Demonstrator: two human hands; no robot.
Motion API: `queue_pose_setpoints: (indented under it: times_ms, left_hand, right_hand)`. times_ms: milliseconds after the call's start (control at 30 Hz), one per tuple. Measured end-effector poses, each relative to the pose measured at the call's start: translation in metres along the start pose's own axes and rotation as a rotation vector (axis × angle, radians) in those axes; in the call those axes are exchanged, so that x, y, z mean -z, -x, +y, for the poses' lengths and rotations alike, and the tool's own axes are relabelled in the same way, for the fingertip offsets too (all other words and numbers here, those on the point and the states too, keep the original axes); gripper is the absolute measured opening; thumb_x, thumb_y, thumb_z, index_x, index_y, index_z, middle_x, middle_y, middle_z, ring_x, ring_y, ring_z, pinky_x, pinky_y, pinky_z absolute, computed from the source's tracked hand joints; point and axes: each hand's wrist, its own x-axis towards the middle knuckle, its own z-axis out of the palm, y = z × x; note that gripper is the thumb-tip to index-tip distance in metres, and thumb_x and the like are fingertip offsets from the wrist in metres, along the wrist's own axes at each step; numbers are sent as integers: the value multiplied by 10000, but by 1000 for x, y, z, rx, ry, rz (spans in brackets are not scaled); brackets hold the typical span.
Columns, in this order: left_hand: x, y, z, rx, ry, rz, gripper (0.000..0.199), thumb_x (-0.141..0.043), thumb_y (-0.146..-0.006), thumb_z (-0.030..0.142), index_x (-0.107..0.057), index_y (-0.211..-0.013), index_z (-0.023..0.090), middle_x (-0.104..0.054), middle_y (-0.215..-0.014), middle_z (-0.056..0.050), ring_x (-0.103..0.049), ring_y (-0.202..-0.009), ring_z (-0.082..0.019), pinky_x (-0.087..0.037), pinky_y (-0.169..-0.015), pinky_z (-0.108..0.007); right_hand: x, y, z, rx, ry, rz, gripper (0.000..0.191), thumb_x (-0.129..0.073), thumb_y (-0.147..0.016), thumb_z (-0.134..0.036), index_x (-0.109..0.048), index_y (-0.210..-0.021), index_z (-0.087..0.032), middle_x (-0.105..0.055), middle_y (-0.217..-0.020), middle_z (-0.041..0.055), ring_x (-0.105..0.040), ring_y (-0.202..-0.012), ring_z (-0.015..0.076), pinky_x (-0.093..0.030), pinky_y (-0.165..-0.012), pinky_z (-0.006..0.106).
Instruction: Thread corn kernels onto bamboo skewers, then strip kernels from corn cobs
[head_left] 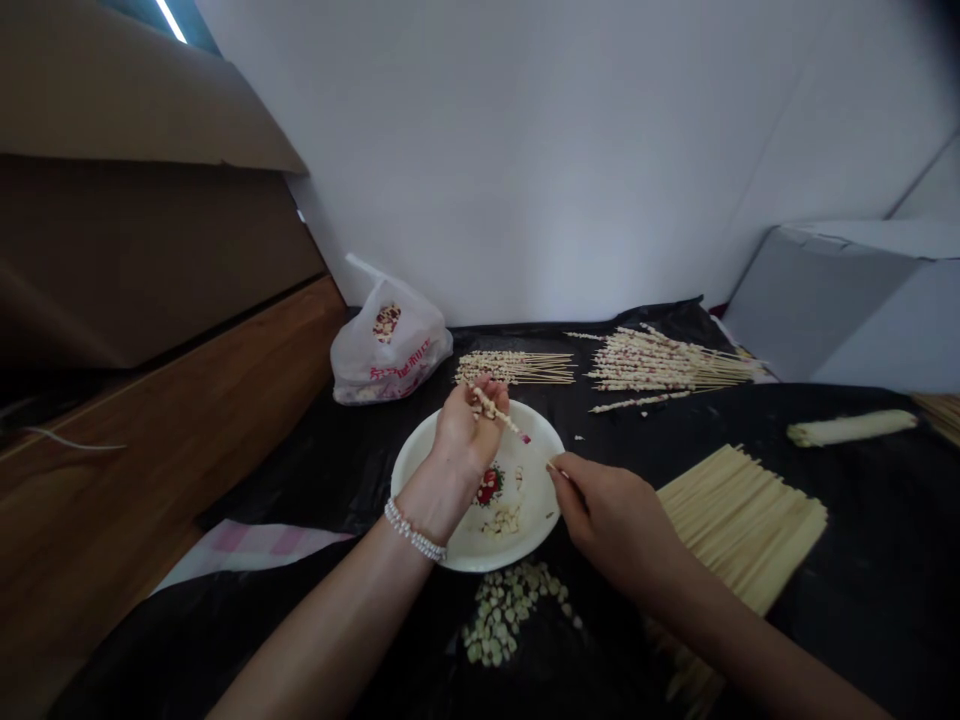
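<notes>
Over a white bowl (525, 545), my left hand (472, 430) is turned palm up, its fingers curled round small pale pieces and the beaded end of a skewer (501, 413). A dark pink piece sits at the near end of the beads. My right hand (607, 510) pinches the thin stick's tip at the bowl's right rim. Loose pale pieces (502, 518) lie in the bowl, beside a red printed pattern.
Beaded skewers (645, 362) lie at the back, left of a white box (840, 300). A plastic bag (390, 345) stands back left. Bare sticks (742, 520) lie right; flat pale-green pieces (499, 620) lie in front of the bowl.
</notes>
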Motion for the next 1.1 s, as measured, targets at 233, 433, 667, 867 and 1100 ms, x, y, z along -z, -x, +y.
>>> queue_pose_setpoints:
  times_ms: [233, 433, 667, 867, 1100]
  left_hand:
    - [23, 12, 9, 265, -238, -187, 191, -421, -901, 71, -604, -852, 95, -654, -784, -99, -672, -707, -166, -588, -726, -301]
    - [47, 13, 52, 364, -360, -291, 569, -357, -662, -145, -554, -1169, 18, -667, -1066, -185, -665, -1046, -241, -524, -962, -365]
    - [63, 5, 54, 318, -417, -311, 507, -399, -749, -153, -588, -1177, 43, -699, -1038, -140, -692, -993, -193, -535, -943, -284]
    - [73, 0, 50, 250, -379, -328, 270, -481, -860, -57, -654, -1055, 14, -702, -1066, -167, -699, -955, -159, -531, -929, -225]
    - [76, -6, 51, 126, -390, -192, 182, -508, -884, 1, -679, -935, 38, -722, -899, -147, -717, -770, -135, -585, -739, -181]
  right_hand:
    - [3, -3, 10, 32, 168, 150, 268, -390, -954, -230, -606, -1109, -196, -704, -938, 82, -672, -776, 202, -426, -589, 282]
    - [-7, -2, 17, 188, 267, 302, 276, -392, -972, -223, -624, -1114, -176, -706, -919, 71, -685, -812, 198, -490, -651, 286]
    - [-18, 1, 17, 300, 269, 351, 262, -424, -956, -189, -631, -1106, -131, -719, -893, 83, -691, -734, 197, -504, -603, 288]
    - [-22, -1, 24, 286, 305, 350, 292, -399, -968, -211, -622, -1131, -117, -745, -957, 110, -698, -687, 189, -496, -571, 285]
    - [-6, 0, 14, 114, 30, 121, 309, -389, -963, -305, -609, -1138, -177, -711, -707, 28, -636, -542, 171, -416, -506, 274]
